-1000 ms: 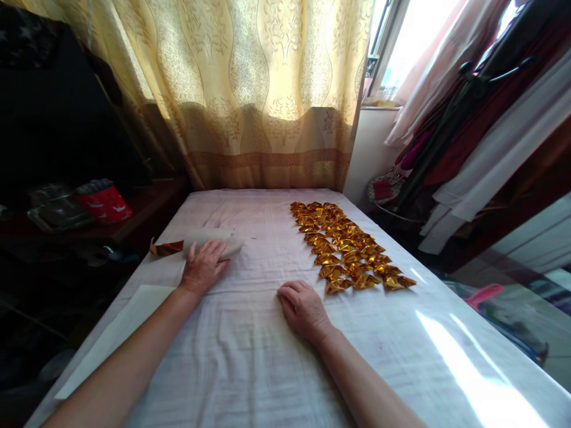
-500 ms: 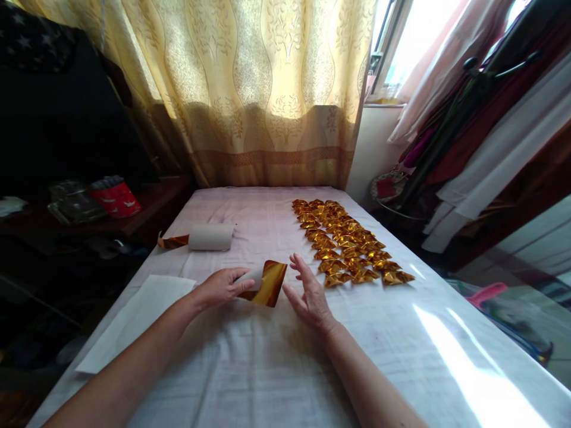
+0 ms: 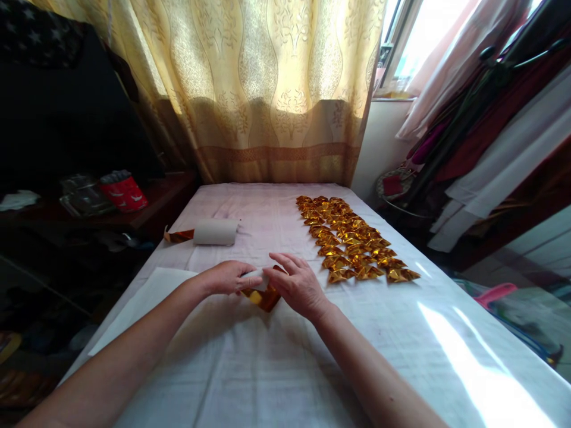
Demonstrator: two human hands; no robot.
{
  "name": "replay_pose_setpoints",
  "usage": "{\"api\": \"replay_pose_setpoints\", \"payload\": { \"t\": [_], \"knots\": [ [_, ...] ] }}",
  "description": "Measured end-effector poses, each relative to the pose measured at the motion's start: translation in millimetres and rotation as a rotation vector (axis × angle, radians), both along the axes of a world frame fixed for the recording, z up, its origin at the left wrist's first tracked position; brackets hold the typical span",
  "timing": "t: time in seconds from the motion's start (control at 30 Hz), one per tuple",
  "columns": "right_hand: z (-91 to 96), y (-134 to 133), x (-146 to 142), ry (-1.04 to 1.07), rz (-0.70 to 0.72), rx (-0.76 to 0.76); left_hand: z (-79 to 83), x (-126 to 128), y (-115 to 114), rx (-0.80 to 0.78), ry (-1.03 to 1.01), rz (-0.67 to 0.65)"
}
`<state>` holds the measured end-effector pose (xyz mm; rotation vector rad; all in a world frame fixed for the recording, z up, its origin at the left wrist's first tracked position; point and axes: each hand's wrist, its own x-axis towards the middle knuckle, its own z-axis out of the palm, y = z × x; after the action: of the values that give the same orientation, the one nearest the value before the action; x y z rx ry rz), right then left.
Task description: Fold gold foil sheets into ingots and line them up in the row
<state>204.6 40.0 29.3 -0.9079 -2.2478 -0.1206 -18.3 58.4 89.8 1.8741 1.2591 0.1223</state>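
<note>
- The left hand (image 3: 227, 277) pinched the pale, turned-over edge of a gold foil sheet (image 3: 263, 295) between thumb and fingers.
- The right hand (image 3: 297, 285) lay over the same sheet with its fingers loosely spread, not closed on it. The paired hold appeared to keep the springy foil pinned low against the cloth-covered table (image 3: 267, 368).
- The sheet sat just left of the near end of the block of folded gold pieces (image 3: 352, 244).
- The pieces lay in tidy touching rows, apparently to keep them sorted and clear of the hands.
- A pale roll (image 3: 215, 232) with a gold tail lay well left of the block, on its side.
- A red container (image 3: 124, 190) stood far left of the block, off the table. Its contents could not be made out.
</note>
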Motion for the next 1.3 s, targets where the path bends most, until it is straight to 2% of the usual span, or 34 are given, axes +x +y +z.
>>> {"api": "replay_pose_setpoints", "payload": {
  "t": [0.13, 0.33, 0.43, 0.7, 0.83, 0.9, 0.97, 1.07, 1.17, 1.3],
  "knots": [
    [0.3, 7.0, -3.7, 0.041, 0.062, -0.05, 0.4, -2.9, 3.8, -0.055, -0.058, 0.084],
    [-10.8, 12.4, -11.5, 0.492, -0.03, -0.36, -7.4, -11.7, -3.2, -0.13, -0.329, 0.339],
    [-12.1, 16.5, -13.2, 0.604, -0.069, -0.447, -12.4, -13.7, -6.9, -0.166, -0.439, 0.406],
    [-5.2, 31.8, -14.7, 0.784, -0.014, -0.582, -24.7, -3.9, -6.2, -0.221, -0.654, 0.463],
    [1.4, 30.7, -9.1, 0.806, 0.042, -0.572, -24.8, 0.5, -5.8, -0.075, -0.74, 0.417],
    [3.3, 25.1, -3.6, 0.757, 0.084, -0.504, -23.8, -0.6, -5.3, 0.066, -0.651, 0.326],
    [2.4, 16.8, 2.5, 0.573, 0.145, -0.332, -25.1, -3.8, -4.2, 0.21, -0.503, 0.207],
    [-4.6, 2.2, 10.0, 0.296, 0.144, -0.146, -35.7, -9.9, -3.4, 0.383, -0.292, 0.026],
    [-14.7, -11.6, 13.8, 0.029, 0.156, -0.057, -52.4, -13.6, -8.9, 0.423, -0.196, -0.058],
    [-21.0, -29.4, 14.7, -0.101, 0.204, -0.006, -67.0, -14.2, -27.9, 0.402, -0.108, -0.114]
  ]
}}
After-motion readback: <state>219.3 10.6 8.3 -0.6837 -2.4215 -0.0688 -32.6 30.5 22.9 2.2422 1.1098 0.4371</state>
